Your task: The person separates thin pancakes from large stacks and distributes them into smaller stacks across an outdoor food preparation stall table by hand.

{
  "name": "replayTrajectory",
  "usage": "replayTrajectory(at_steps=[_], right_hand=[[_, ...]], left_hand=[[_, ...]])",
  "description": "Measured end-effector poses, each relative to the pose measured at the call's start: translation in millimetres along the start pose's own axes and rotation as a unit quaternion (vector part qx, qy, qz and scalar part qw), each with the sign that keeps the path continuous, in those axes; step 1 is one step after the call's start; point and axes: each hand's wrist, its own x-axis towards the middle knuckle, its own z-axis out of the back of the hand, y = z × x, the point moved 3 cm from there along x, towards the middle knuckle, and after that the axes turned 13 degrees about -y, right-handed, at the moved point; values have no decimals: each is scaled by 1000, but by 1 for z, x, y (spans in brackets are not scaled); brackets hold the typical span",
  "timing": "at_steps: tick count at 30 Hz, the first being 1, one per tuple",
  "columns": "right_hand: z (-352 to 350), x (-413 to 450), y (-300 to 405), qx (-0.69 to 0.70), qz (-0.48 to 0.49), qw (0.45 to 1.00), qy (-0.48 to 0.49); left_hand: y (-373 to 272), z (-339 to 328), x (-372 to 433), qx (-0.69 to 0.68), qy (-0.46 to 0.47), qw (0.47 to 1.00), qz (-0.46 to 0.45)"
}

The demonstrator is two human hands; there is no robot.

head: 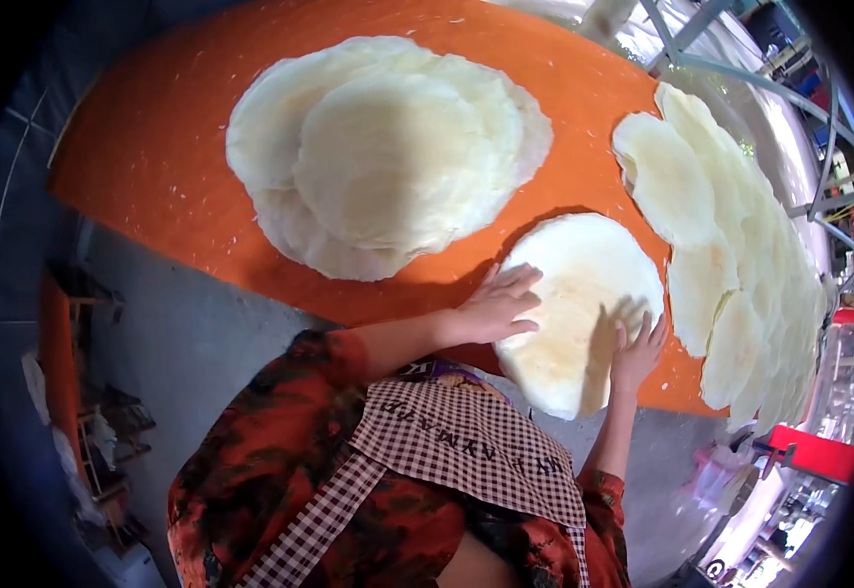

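Note:
A round stack of thin pale flatbread-like sheets lies at the near edge of an orange tabletop, its lower end reaching past the edge. My left hand rests on the left rim of this stack, fingers spread. On the right side, my right hand touches the rim with its fingers apart and casts a shadow on the top sheet. Farther up and left sits a larger, uneven pile of the same sheets. Many overlapping sheets spread along the table's right side.
Metal frame bars stand beyond the table at the upper right. A red object is at the lower right. Wooden racks with items stand at the lower left, on the grey floor. Small white crumbs dot the tabletop.

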Motion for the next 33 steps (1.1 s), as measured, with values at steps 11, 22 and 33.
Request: replayTrajectory(at_steps=[11,22,33], right_hand=[[-12,-10,385,342,387,847,129],[-29,-44,506,238,345,903,95],[135,118,520,204,474,853,-74]], left_hand=[[205,182,-145,-451,-463,638,418],[235,235,-114,-530,-262,648,480],[262,243,-103,-748,-256,468,394]])
